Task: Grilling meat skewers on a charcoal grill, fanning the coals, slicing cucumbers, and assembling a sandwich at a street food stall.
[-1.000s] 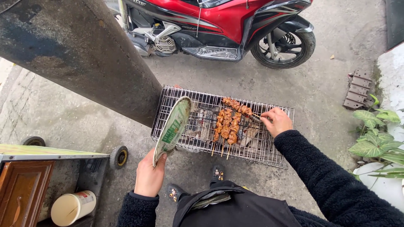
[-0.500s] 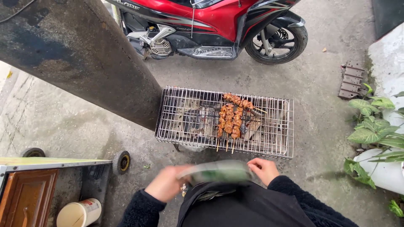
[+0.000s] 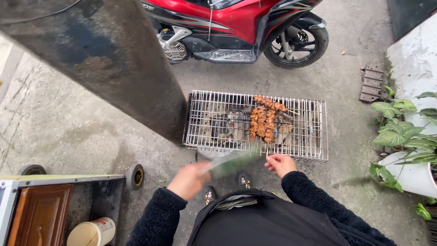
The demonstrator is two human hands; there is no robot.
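Observation:
A wire grill rack point(image 3: 314, 136) sits low on the concrete with several meat skewers point(image 3: 264, 122) lying across its middle over the coals. My left hand point(image 3: 187, 180) grips a green hand fan point(image 3: 232, 163), blurred with motion, held flat near the front edge of the grill. My right hand point(image 3: 280, 164) hovers at the grill's front edge, fingers curled near the sticks of the skewers; whether it touches one is not clear. Both arms wear dark fleece sleeves.
A red scooter point(image 3: 236, 27) is parked behind the grill. A thick dark post point(image 3: 114, 64) slants across the left. A wheeled cart point(image 3: 50, 205) with a cream cup point(image 3: 91, 231) stands at lower left. Potted green plants point(image 3: 405, 136) line the right side.
My left hand brought the fan down from upright at the grill's left to flat in front of it. My right hand pulled back from the skewers to the grill's front edge.

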